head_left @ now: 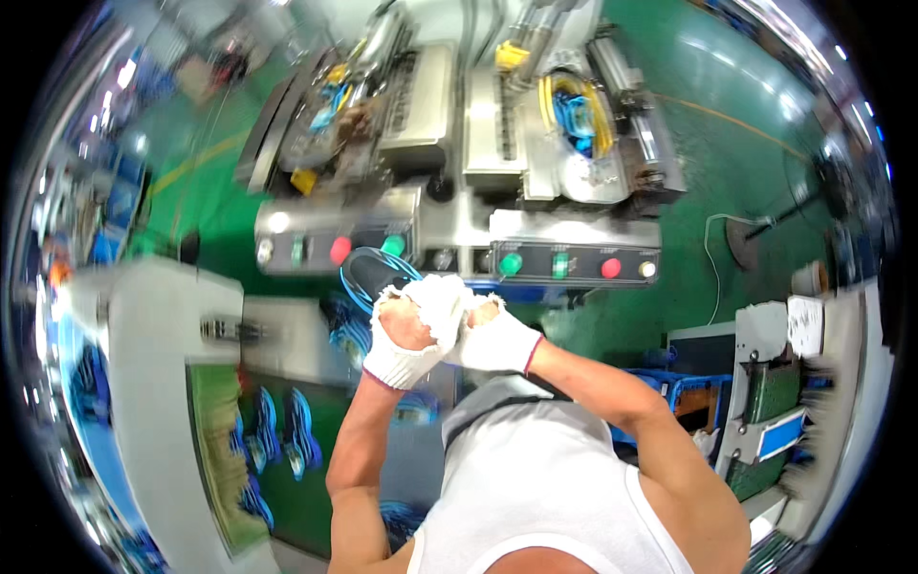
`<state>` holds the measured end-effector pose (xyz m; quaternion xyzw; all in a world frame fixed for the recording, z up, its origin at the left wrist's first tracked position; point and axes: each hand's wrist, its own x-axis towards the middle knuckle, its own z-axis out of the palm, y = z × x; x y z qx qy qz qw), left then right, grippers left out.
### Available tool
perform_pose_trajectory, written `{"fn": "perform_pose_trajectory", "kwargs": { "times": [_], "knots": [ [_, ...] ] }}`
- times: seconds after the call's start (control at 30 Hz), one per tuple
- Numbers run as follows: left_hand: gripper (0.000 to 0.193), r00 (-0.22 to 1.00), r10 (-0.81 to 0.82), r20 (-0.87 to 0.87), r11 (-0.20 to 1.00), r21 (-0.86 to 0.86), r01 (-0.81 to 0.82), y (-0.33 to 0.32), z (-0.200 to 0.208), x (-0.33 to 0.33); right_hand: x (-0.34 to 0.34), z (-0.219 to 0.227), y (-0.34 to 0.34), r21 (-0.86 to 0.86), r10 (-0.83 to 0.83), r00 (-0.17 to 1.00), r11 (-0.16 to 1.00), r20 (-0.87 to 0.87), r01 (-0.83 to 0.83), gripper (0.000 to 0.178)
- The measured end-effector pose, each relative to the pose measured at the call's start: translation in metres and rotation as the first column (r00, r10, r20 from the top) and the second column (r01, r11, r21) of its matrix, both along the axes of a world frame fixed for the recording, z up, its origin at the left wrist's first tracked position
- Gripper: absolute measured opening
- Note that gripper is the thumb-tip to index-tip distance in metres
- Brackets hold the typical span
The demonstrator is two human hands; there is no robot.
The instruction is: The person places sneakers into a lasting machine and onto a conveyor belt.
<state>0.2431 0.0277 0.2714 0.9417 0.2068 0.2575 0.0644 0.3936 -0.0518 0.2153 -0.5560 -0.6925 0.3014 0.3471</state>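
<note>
We see the left hand (pixel 405 333) apparently grasping the blue-black shoe (pixel 365 274), left of centre before the far machine's right control panel (pixel 581 251). The right hand (pixel 495 337) meets the left, probably steadying; we can't tell its hidden fingers' state. The panel faces us, likely for easy reach.

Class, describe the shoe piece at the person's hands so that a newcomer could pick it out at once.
Find the metal machine at top centre, then its left button panel. At that panel's lower edge, partly covered by the gloved left hand, is a dark, blue-edged shoe piece. Unlike the blue shoe pieces at lower left, it overlaps the panel.
</note>
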Motion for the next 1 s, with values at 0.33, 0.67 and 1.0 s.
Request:
{"fn": "perform_pose_trajectory", "kwargs": {
  "times": [0.33, 0.67, 1.0],
  "knots": [
    [0.052, 0.924, -0.007, 0.381, 0.952, -0.281, 0.123, 0.073, 0.027, 0.329, 0.214, 0.031, -0.155, -0.433, -0.590, 0.401, 0.799, -0.701, 0.417, 0.066],
    [0.057, 0.860, 0.400, -0.316, 0.590, -0.630, -0.506, 0.174, -0.129, 0.500, 0.203, -0.028, -0.258, -0.431, -0.872, 0.162, 0.380, -0.462, 0.818, 0.076],
    [0.030, 0.916, 0.364, 0.168, 0.397, -0.918, 0.011, 0.128, -0.011, 0.342, 0.272, 0.000, -0.169, -0.358, -0.737, 0.186, 0.513, -0.650, 0.780, 0.016]
  ]
}}
